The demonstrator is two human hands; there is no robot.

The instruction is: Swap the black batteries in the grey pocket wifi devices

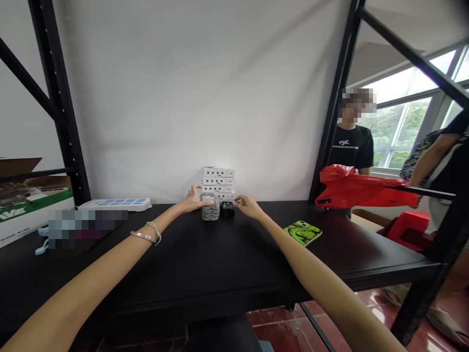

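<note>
Toward the back of the black shelf stands a short stack of flat, grey-silver, frame-like pieces (pixel 210 211). My left hand (pixel 191 201) closes on the top of it from the left, thumb across the upper piece and index finger raised. Right beside the stack are small black pieces (pixel 227 208). At their right edge is my right hand (pixel 249 206), its fingers curled inward with the tips close together; what they pinch, if anything, is too small to make out. White boxes (pixel 219 180) with small printed marks are piled behind, against the wall, partly hidden by the stack.
A green patterned phone case (pixel 303 232) lies right of centre on the shelf (pixel 220 269). A white power strip (pixel 115 204) and a carton (pixel 36 210) are at left. A red plastic bag (pixel 359 188) hangs at the right frame; people stand beyond it.
</note>
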